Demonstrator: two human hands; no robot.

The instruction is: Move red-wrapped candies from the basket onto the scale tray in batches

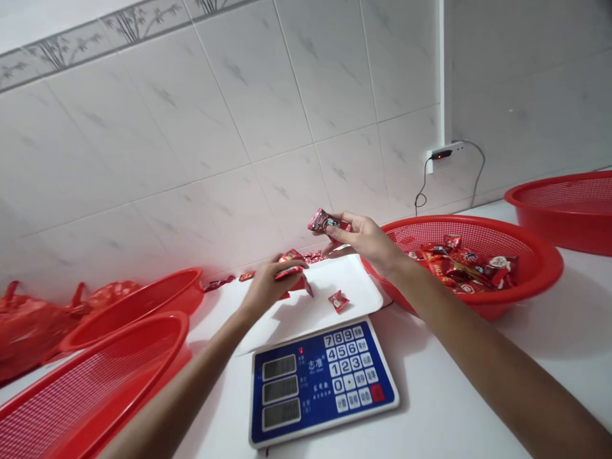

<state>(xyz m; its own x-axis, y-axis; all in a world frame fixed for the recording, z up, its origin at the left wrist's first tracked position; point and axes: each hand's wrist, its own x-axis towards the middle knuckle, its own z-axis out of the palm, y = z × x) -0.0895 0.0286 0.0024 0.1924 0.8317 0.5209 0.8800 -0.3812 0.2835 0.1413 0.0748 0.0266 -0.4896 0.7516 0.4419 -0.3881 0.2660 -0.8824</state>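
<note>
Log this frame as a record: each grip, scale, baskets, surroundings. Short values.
left_grip: left grip holding red packets above the pan
right_grip: right grip holding a red-and-dark packet, raised
scale_pan: white pan, one small red packet lying on it
scale_panel: blue panel with keypad and three displays; readings not legible
right_basket: red mesh basket with mixed wrapped packets
other_baskets: two red at left, one red at far right
far_left: red plastic bags
wall: marbled tiles
</note>
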